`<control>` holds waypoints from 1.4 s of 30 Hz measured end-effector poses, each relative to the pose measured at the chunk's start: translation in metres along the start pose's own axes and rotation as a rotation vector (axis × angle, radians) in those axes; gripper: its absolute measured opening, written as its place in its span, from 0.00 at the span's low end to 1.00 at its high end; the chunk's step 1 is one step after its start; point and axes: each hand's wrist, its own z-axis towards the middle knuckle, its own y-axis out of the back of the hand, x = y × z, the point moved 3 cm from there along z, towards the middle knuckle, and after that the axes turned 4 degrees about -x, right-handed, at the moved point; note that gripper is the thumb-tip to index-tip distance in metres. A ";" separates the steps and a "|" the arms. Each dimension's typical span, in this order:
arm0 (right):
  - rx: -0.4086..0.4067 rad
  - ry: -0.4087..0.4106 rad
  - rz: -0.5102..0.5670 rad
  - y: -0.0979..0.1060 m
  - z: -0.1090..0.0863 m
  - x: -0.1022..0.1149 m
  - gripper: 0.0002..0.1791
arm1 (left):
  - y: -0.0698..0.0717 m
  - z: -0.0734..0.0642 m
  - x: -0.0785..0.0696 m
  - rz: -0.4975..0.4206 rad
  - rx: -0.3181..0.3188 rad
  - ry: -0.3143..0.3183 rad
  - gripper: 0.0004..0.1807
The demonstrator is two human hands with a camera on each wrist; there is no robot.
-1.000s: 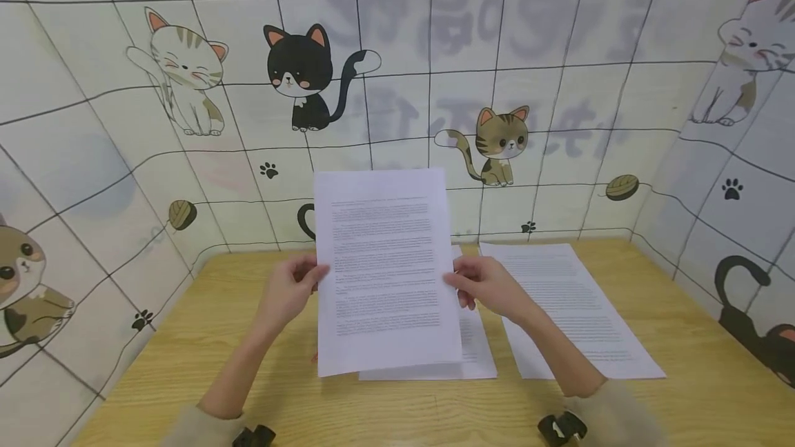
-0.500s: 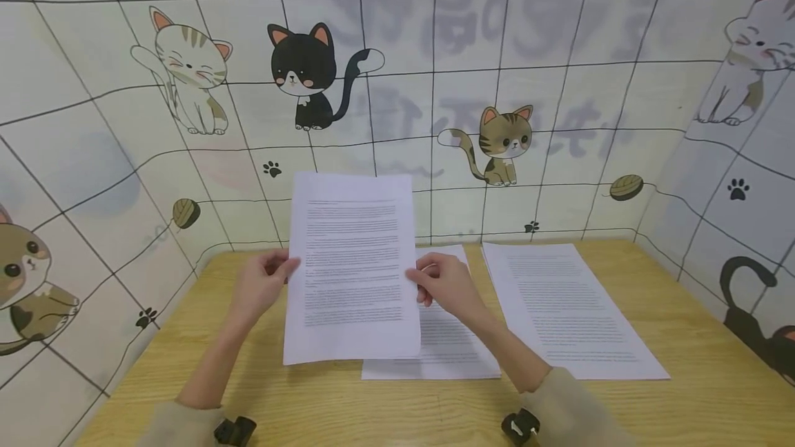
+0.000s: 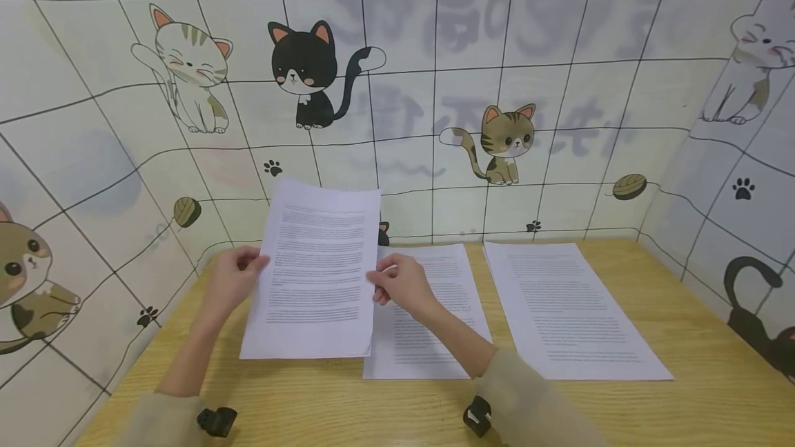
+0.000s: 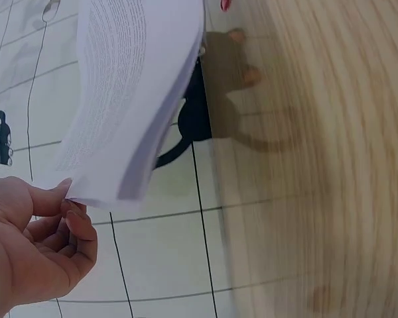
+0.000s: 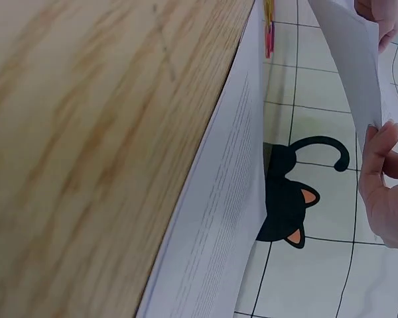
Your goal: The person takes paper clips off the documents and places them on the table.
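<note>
A small stack of printed paper (image 3: 317, 267) is held up, tilted, over the left part of the table. My left hand (image 3: 232, 281) pinches its left edge between thumb and fingers; in the left wrist view that hand (image 4: 40, 245) grips an edge of the bending sheets. On the opposite edge my right hand (image 3: 404, 285) pinches the paper, and the right wrist view shows this hand (image 5: 388, 192) with thumb and fingers on the margin. Behind my right hand lies a second printed stack (image 3: 435, 309), partly covered by the held sheets and my forearm.
A third printed stack (image 3: 577, 309) lies flat at the right of the wooden table (image 3: 348, 405). A wall covering with cartoon cats (image 3: 304, 74) rises behind the table and along both sides. Thin red and yellow items (image 5: 270, 30) show beyond the paper in the right wrist view.
Both hands have carried the held paper leftward, and its top now leans back further. More of the middle stack has come into view.
</note>
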 end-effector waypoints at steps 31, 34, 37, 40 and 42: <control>0.077 -0.126 -0.028 -0.104 0.006 -0.012 0.05 | 0.040 0.004 0.069 0.202 0.013 0.124 0.13; 0.089 -0.132 -0.039 -0.108 0.005 -0.013 0.06 | 0.041 0.001 0.073 0.190 0.029 0.157 0.14; 0.097 -0.128 -0.055 -0.111 0.005 -0.012 0.07 | 0.043 0.000 0.077 0.188 0.039 0.175 0.14; 0.105 -0.131 -0.072 -0.114 0.004 -0.012 0.06 | 0.044 0.000 0.082 0.199 0.061 0.192 0.14; 0.113 -0.134 -0.086 -0.115 0.004 -0.010 0.06 | 0.044 0.000 0.087 0.212 0.078 0.210 0.15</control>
